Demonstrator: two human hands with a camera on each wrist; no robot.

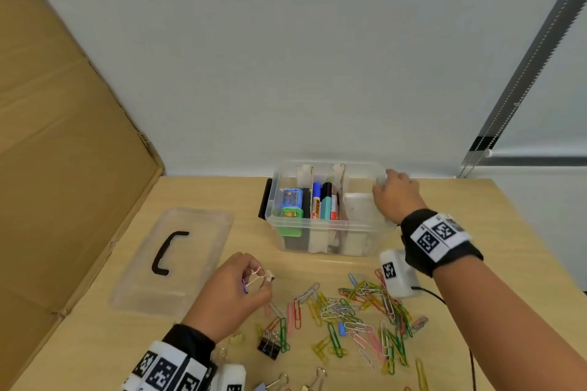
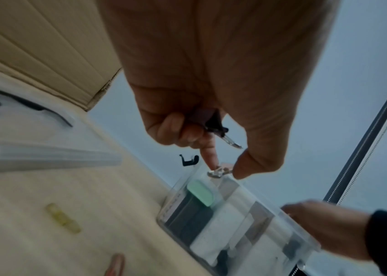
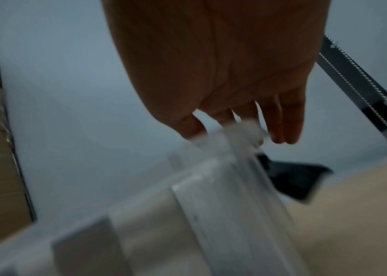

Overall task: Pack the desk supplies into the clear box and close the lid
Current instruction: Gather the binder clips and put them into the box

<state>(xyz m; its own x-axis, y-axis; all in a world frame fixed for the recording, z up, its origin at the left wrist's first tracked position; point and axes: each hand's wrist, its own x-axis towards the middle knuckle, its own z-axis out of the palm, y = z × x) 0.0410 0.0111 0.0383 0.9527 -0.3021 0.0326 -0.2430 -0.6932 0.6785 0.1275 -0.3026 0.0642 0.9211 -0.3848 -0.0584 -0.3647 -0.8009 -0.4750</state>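
Observation:
The clear box stands open at the back of the desk, with markers and small green and blue items between its dividers. My right hand grips the box's right rim; in the right wrist view its fingers straddle the clear wall. My left hand hovers in front of the lid and pinches a pale binder clip between index finger and thumb. The left wrist view shows that clip and a black binder clip tucked under the curled fingers.
The clear lid with a black handle lies left of the box. Several coloured paper clips are spread over the near desk, with a black binder clip and more clips near the front edge. A cardboard sheet walls the left.

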